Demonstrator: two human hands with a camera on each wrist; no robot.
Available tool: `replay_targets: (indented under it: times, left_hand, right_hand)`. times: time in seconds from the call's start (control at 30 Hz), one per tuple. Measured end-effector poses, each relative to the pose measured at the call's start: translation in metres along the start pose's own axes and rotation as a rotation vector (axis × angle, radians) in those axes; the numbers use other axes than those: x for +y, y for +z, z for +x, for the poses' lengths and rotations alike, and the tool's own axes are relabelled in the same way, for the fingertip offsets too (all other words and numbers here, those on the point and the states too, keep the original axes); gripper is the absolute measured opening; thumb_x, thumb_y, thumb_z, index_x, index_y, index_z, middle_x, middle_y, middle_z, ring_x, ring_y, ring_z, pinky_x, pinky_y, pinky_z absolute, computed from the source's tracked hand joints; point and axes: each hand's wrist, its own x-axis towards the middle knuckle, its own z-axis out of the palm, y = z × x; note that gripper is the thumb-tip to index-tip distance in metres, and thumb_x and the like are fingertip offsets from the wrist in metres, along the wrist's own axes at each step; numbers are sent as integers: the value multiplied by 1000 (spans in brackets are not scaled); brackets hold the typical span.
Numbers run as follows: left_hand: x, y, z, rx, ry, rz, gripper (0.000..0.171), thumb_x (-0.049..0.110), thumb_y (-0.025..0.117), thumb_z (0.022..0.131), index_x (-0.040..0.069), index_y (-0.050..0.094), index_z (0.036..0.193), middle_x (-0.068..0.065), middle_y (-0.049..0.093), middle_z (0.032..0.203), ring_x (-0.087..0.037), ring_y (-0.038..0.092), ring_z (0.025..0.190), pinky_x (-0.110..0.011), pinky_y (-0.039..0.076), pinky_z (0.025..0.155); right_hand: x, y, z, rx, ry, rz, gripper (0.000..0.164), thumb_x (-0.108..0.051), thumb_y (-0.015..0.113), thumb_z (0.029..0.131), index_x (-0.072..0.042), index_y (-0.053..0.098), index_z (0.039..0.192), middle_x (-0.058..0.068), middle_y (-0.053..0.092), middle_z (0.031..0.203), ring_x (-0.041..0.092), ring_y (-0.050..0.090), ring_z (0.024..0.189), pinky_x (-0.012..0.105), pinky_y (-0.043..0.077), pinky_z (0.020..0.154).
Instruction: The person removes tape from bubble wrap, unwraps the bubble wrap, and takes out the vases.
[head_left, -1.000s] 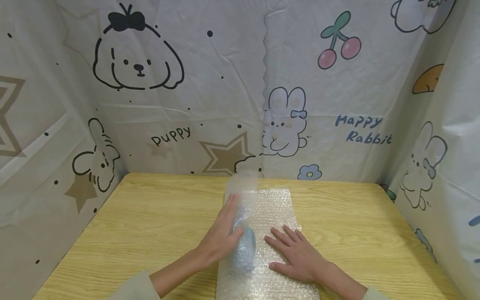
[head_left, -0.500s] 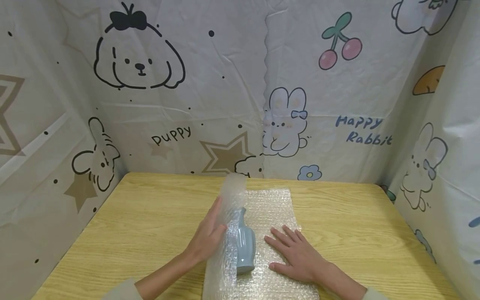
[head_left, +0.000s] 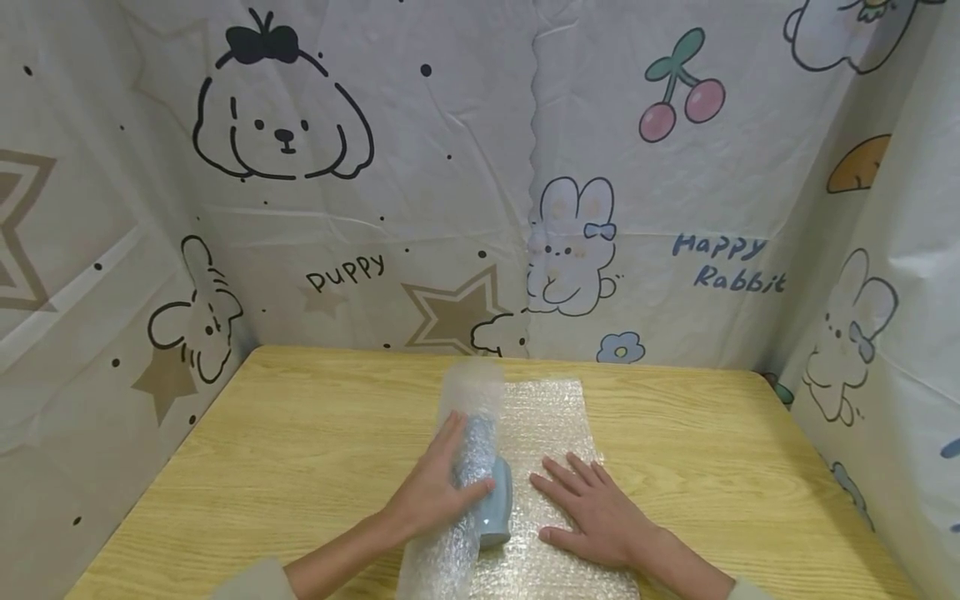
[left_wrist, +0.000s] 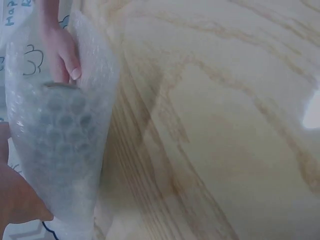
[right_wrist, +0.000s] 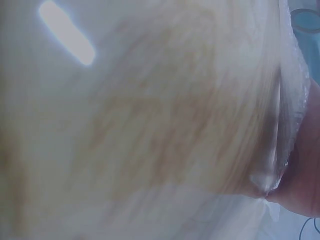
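Note:
A pale blue vase (head_left: pixel 497 504) lies on its side on a sheet of bubble wrap (head_left: pixel 547 417), its base toward the near edge. The left part of the sheet is folded up and over it, hiding its neck and left side. With mostly straight fingers, my left hand (head_left: pixel 435 492) presses this flap against the vase, the thumb reaching across the body. In the left wrist view, the vase shows dimly through the bubble wrap (left_wrist: pixel 65 135). My right hand (head_left: pixel 600 512) rests flat with spread fingers on the sheet, right of the vase.
The sheet lies on a wood-grain table (head_left: pixel 330 425). Behind it and at both sides hangs a pale printed cloth (head_left: pixel 420 192) with cartoon animals. The table's back edge runs just beyond the sheet.
The flap went from covering the vase to being drawn back left, then came partly over it again with my left hand. My right hand has stayed in place.

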Motion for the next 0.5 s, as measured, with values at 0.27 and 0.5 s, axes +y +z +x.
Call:
replay_targets:
  times: [0.27,0.5]
  left_hand:
    - [-2,8,-4,-49,49,35,92,42,67,94,-1,17,158,-19,8,164,-36,11,149,-55,16,117]
    - [-4,5,-4,-42,96,2,73,31,53,104,-3,18,157,-21,9,163,-34,11,150,-51,15,118]
  right_hand:
    - [-1,-2,0,3,-3,14,68,-63,41,100,-25,38,156,6,28,162,42,24,145,69,25,109]
    - [-1,-2,-1,15,-4,18,67,-62,42,100,-25,39,155,7,30,161,43,25,145,70,26,108]
